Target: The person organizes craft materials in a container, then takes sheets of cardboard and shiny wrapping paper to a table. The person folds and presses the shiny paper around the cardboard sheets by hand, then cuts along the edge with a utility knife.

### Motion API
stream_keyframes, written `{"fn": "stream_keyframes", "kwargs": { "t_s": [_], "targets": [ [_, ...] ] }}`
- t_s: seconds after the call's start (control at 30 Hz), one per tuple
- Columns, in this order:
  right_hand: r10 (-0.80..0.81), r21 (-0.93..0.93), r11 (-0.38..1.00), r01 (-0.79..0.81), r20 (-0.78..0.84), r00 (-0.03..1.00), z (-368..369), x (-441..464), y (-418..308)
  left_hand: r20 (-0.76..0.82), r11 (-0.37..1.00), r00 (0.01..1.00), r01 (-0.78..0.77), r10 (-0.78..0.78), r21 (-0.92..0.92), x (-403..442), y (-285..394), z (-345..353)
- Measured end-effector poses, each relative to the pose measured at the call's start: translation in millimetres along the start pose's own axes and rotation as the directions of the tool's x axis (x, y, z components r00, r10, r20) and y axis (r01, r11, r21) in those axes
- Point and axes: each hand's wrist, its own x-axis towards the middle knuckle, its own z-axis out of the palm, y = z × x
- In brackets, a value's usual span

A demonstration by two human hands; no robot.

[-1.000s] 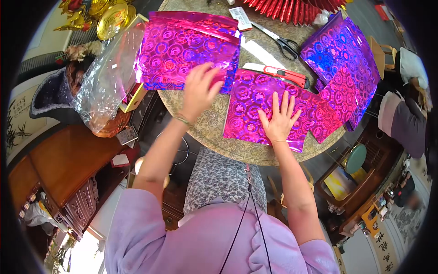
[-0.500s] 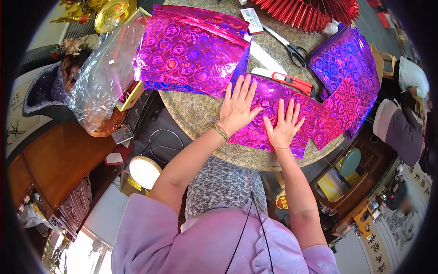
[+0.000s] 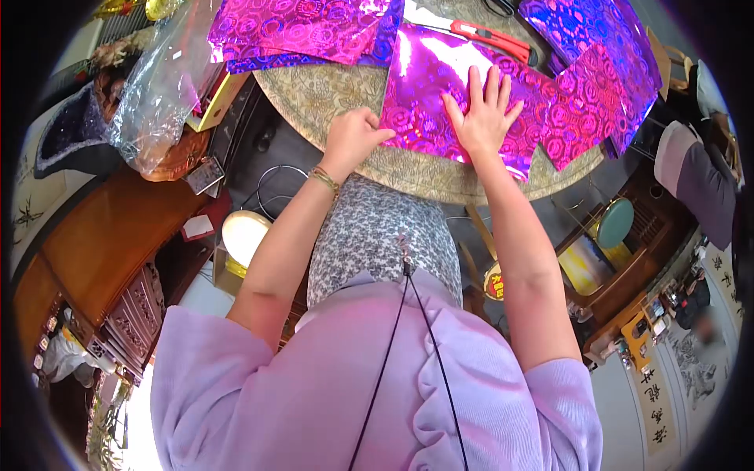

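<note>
A shiny magenta foil sheet [image 3: 428,102] lies on the round table in front of me, its left part bright with glare. At its near left corner my left hand [image 3: 353,141] is closed, the thumb lying over the sheet's edge and the fingers curled in. My right hand [image 3: 484,114] rests flat on the sheet with its fingers spread. Beyond the sheet lies a red utility knife [image 3: 495,39], partly over a white strip. A stack of magenta and purple foil sheets [image 3: 298,31] lies to the left, and more foil sheets [image 3: 605,86] overlap at the right.
The round table [image 3: 302,102] has a patterned cover and a curved near edge. Black scissor handles [image 3: 499,6] show at the top. A clear plastic bag [image 3: 153,102] hangs at the left. A round stool seat [image 3: 247,235] and a green one [image 3: 615,222] stand below.
My left hand has moved off the sheet's middle, down and left to its corner, and closed. My right hand remains spread on the sheet. The view has tilted down.
</note>
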Motion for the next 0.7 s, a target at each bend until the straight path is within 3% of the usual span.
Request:
{"fn": "stream_keyframes", "kwargs": {
  "t_s": [0.1,0.43,0.7],
  "targets": [
    [0.008,-0.012,1.000,-0.008,-0.011,1.000,3,-1,2,0.058,0.994,0.998,-0.009,0.003,0.106,-4,-7,7],
    [0.008,0.015,1.000,-0.007,-0.074,0.997,13,-1,4,-0.078,0.958,0.997,0.040,-0.018,0.283,-10,-5,11],
    [0.032,-0.026,0.999,-0.032,-0.019,0.999,11,1,6,0.057,0.935,0.992,0.091,-0.117,0.343,0,7,-20]
  ]
}}
